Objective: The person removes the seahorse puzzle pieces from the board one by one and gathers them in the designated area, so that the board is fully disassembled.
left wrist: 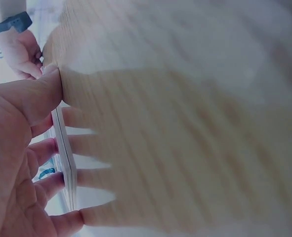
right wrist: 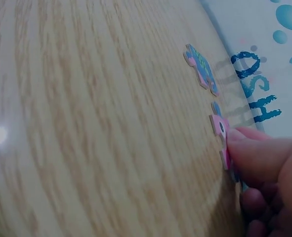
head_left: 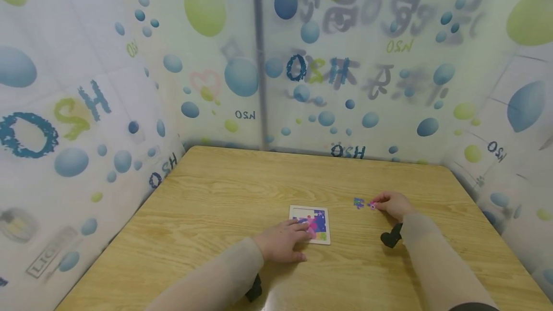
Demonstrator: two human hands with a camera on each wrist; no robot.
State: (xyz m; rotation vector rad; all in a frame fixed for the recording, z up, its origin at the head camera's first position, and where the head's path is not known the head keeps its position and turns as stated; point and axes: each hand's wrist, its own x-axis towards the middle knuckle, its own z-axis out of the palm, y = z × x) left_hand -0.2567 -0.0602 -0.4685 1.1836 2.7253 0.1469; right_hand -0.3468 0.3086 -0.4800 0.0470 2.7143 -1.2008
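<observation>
A small square jigsaw puzzle [head_left: 320,220] in a white frame lies on the table, with purple, pink and green pieces set in it and a pale gap towards its upper left. My left hand [head_left: 282,241] rests on its left side with fingers spread; the left wrist view shows the fingertips at the frame [left wrist: 66,163]. Farther right, my right hand [head_left: 394,205] pinches a pink puzzle piece [right wrist: 219,126] with a printed eye, close to the tabletop. Just left of it lies a loose blue and green puzzle piece [head_left: 358,203].
The wood-grained table [head_left: 207,205] is enclosed at the back and both sides by pale curtains [head_left: 216,124] printed with blue and green spots and letters. A dark wrist strap piece [head_left: 391,236] hangs under the right wrist, another [head_left: 255,289] under the left.
</observation>
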